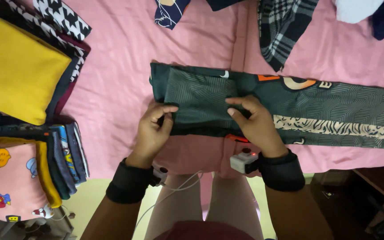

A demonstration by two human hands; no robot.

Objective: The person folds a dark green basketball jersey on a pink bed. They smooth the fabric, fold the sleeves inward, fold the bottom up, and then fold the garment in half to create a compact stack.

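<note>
On the pink bed (121, 80), our left hand (153, 131) pinches the folded edge of the dark green patterned garment (254, 104) while our right hand (254, 122) presses half-curled fingers onto it, beside stacked folded clothes (32, 169).

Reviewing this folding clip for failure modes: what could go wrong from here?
1. The left hand pinches only the folded edge of the dark green patterned garment; a slip could let the fold spring open.
2. The right hand presses flat rather than gripping, so the long unfolded part may drag crooked across the pink sheet.
3. The white cable at the wrists hangs loose and might snag.
</note>
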